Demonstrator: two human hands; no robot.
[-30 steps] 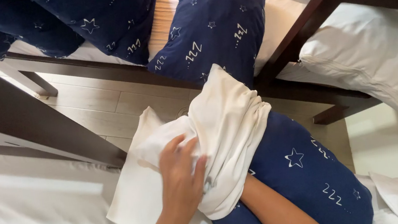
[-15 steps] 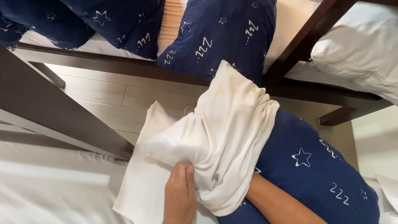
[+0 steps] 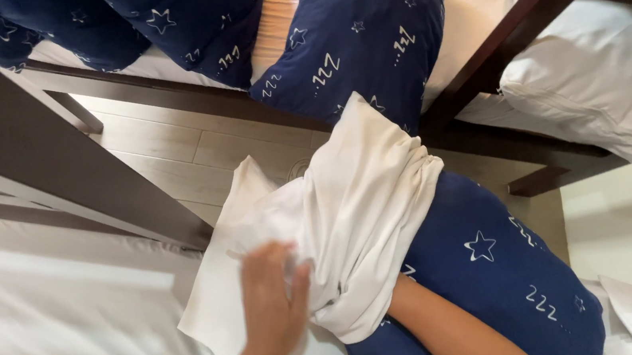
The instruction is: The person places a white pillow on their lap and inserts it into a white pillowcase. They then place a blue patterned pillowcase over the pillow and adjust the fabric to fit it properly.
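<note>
A white pillowcase (image 3: 366,195) lies bunched over one end of a navy pillow with white stars (image 3: 497,276). My left hand (image 3: 271,303), blurred by motion, grips the pillowcase's loose fabric near its lower left part. My right forearm (image 3: 448,338) runs up under the bunched cloth. The right hand itself is hidden inside the pillowcase, so its grip cannot be seen. The pillow rests against my lap at the edge of a white bed (image 3: 46,331).
Dark wooden bed frame rails (image 3: 49,162) cross the view on the left and upper right. More navy star pillows (image 3: 370,26) and white pillows (image 3: 610,85) lie on the opposite bed. Pale wood floor (image 3: 184,153) shows between the beds.
My left hand slid down the white fabric toward me and now blurs as it tugs the cloth. The right arm stays inside the pillowcase.
</note>
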